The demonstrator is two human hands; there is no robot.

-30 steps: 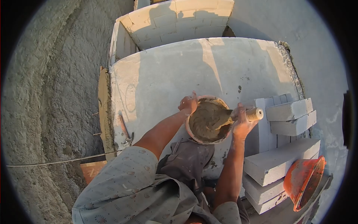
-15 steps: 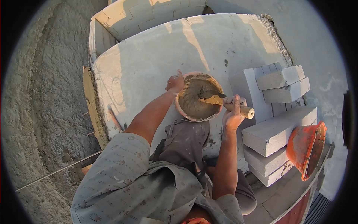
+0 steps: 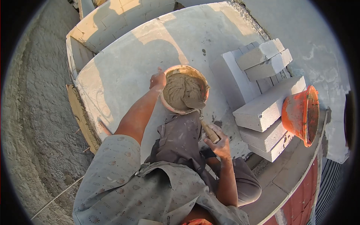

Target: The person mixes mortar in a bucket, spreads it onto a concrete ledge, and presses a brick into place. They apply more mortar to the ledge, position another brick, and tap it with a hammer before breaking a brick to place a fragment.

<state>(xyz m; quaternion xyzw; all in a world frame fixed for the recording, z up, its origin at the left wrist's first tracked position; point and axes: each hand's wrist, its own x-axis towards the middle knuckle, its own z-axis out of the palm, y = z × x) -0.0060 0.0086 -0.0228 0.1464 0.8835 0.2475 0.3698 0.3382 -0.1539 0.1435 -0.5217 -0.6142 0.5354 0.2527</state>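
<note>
A round bucket point(image 3: 205, 79) with a mortar-smeared rim stands in front of my knee, holding wet grey mortar point(image 3: 178, 88). My left hand point(image 3: 158, 79) grips its left rim, one digit sticking up. In my right hand point(image 3: 219, 141), closed round the wooden handle, is a trowel point(image 3: 210, 132). The trowel's blade rests at the near right edge of the mortar, just inside the rim. The fingers of my left hand that go over the rim are partly hidden.
Pale blocks point(image 3: 268, 108) are stacked to the right. An orange bucket point(image 3: 298, 114) lies tipped on its side against them. A low block wall point(image 3: 112, 22) runs along the far side of the concrete slab point(image 3: 135, 56). Rough ground point(image 3: 41, 123) lies to the left.
The trowel has moved from the middle of the mortar toward me, to the near rim, and its handle now points down toward my body. My left hand stays on the bucket. The view has shifted.
</note>
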